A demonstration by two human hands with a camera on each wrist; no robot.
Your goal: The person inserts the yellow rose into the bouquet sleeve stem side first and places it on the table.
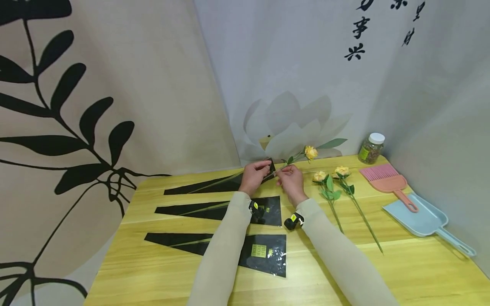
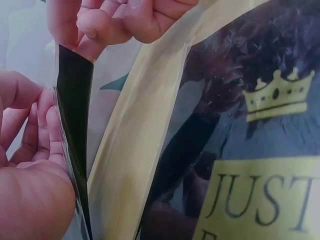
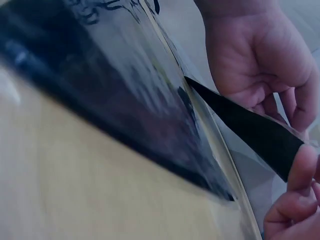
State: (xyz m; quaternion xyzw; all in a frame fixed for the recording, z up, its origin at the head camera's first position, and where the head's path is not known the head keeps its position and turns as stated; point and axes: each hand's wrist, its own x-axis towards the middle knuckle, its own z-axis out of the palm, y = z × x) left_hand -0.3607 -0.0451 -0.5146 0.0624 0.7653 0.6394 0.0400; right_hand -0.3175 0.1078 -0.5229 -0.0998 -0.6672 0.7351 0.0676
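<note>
Wrappers [image 1: 229, 186], three; flowers [image 1: 310, 152], three

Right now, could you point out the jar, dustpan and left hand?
Jar [image 1: 370, 150]: head view, on its side.
Dustpan [image 1: 423, 220]: head view, on its pan.
Left hand [image 1: 252, 177]: head view, on its back.

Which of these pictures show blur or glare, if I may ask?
Head view: fairly clear, with small bright glints on the nearest black wrapper; left wrist view: printed crown readable, though pale reflections cloud the dark film around it; right wrist view: dimmer and softer, with the tabletop smeared and the held wrapper somewhat clearer.
</note>
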